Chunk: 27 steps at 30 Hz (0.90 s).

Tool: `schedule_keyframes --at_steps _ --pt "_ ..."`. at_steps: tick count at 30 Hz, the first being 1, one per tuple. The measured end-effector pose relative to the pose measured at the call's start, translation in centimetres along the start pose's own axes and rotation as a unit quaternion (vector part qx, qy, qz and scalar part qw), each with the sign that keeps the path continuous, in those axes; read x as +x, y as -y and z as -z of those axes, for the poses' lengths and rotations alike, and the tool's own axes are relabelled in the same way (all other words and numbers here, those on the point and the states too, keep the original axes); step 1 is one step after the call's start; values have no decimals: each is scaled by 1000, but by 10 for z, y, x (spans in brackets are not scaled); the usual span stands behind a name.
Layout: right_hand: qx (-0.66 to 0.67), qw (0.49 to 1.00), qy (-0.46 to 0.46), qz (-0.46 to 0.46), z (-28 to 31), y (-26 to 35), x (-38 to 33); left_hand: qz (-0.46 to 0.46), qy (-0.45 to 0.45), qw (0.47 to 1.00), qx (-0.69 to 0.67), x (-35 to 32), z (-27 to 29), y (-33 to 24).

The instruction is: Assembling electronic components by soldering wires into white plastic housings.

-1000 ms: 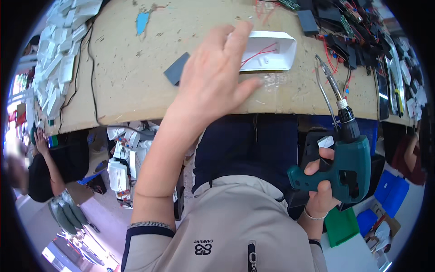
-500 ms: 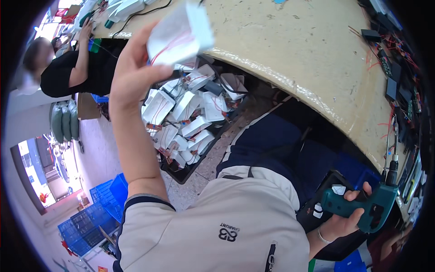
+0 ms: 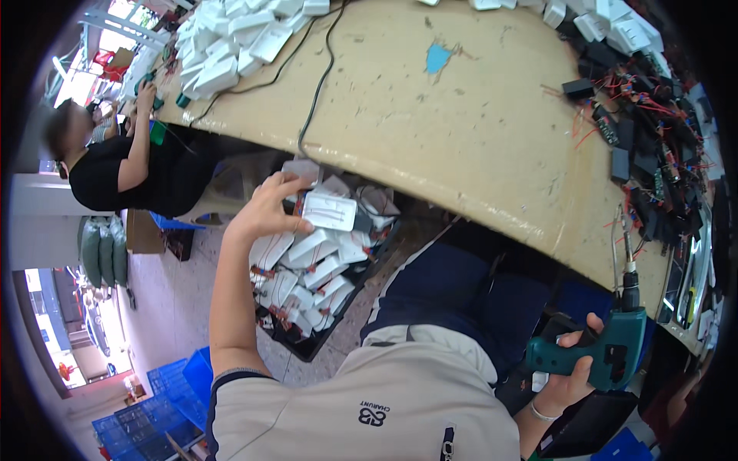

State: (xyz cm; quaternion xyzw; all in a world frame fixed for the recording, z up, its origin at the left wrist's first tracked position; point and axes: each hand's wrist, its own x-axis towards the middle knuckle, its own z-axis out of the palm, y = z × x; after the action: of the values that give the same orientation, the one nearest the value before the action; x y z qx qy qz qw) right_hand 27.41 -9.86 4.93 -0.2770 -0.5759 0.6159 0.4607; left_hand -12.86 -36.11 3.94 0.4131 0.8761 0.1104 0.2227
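My left hand (image 3: 269, 207) reaches over a black tray (image 3: 307, 355) heaped with white plastic casings and loose wires. Its thumb and fingers are spread apart at the left edge of a white rectangular casing (image 3: 329, 211), which lies slotted face up on the heap. Whether the thumb still touches that casing is hard to tell. At the lower right, my right hand (image 3: 573, 376) grips the handle of a dark green pistol-shaped power drill (image 3: 623, 349). Its long thin bit points away from me, near the worktable's edge.
The tan worktable (image 3: 430, 138) carries piled white casings (image 3: 231, 46), a black cable (image 3: 327, 84) and a heap of black boxes with red wires (image 3: 638, 131). At left, a co-worker (image 3: 115, 165) sits by the table. Blue crates (image 3: 154, 392) stand on the floor.
My left hand has come down from above the table edge to the tray, its casing now lying at the heap with the fingers apart. The right hand keeps the drill, shifted slightly left in view.
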Motion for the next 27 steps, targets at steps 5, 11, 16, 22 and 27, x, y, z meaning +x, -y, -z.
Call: schedule_keyframes --at_steps 5,11,16,22,27 --pt "17 999 -35 5 7 -7 8 70 33 967 -243 6 48 -32" --pt "23 999 -34 -7 7 -6 18 -123 -204 965 -109 134 86 -114" --pt "-10 997 -76 -24 7 -6 26 -226 -432 871 63 308 106 -128" --pt "-21 993 -110 -25 7 -8 38 48 -374 893 246 372 101 -172" --pt "6 995 -95 -39 11 -9 43 -105 -433 894 -40 371 93 -134"
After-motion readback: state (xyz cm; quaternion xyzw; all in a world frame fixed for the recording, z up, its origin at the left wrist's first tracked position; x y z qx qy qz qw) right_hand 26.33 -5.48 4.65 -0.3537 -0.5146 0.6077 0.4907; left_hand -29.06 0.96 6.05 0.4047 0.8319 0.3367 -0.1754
